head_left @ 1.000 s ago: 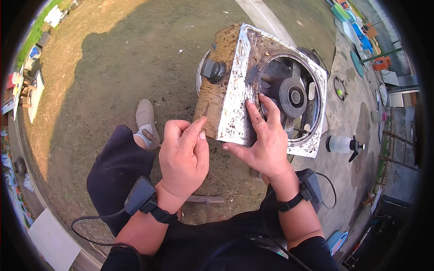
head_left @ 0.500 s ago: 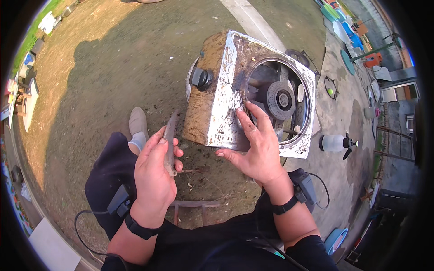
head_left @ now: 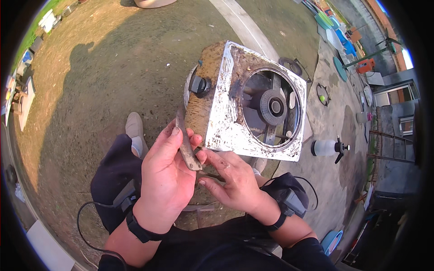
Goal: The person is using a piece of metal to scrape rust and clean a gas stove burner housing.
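My left hand (head_left: 165, 174) is closed around a worn, dirt-covered flat blade (head_left: 186, 147), like a knife without its handle, with small holes at its lower end. My right hand (head_left: 237, 180) is beside that end, index finger stretched toward the left fingertips and thumb apart; it holds nothing that I can see. Just beyond both hands, a single-burner gas stove (head_left: 221, 131) sits tilted. Brown grime coats its front panel, around a black knob (head_left: 199, 85). White, dark-smeared metal surrounds the round opening, and a perforated burner (head_left: 272, 107) sits inside it.
A spray bottle (head_left: 324, 147) with a black pump head stands on concrete to the right. Behind the stove lies a dark ring (head_left: 290, 66); farther right is a pan support (head_left: 323, 95) with something yellow-green in it. My shoe (head_left: 134, 124) rests on the dirt at left.
My right hand has left the stove top and moved left and down to the blade. My left hand has shifted slightly right with the blade. The view has shifted a little.
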Tool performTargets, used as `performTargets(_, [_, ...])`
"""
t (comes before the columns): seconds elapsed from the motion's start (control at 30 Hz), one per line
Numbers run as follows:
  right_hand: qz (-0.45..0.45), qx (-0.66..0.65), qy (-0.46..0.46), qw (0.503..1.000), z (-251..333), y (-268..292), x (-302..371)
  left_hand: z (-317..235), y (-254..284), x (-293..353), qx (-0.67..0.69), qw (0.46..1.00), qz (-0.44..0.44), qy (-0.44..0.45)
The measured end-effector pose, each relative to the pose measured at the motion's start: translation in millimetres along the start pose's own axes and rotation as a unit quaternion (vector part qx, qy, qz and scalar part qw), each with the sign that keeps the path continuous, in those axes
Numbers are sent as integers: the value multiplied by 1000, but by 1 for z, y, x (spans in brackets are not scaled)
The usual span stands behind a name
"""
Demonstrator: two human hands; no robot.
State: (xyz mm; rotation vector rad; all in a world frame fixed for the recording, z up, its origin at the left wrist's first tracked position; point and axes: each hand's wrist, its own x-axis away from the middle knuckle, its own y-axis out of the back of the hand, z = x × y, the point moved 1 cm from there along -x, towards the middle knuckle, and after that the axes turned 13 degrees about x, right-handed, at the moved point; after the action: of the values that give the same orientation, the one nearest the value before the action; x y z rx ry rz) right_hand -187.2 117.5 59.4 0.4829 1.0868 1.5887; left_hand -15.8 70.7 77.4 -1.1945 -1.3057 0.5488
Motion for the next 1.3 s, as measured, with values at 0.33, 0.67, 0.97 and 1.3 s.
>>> performTargets(0.33, [-96,-122,-156,975,-8,12,1,11,-19,-11,-152,988,24,-18])
performTargets(0.67, [18,-269,-328,905,-80,74,-72,19,66,-42,-630,718,0,-296])
performTargets(0.97, [-31,-281,-333,900,-107,70,-98,25,80,-58,-637,708,-37,-303])
performTargets(1.3, [-19,-154,-344,926,-107,75,-127,29,76,-61,-606,765,-80,-202])
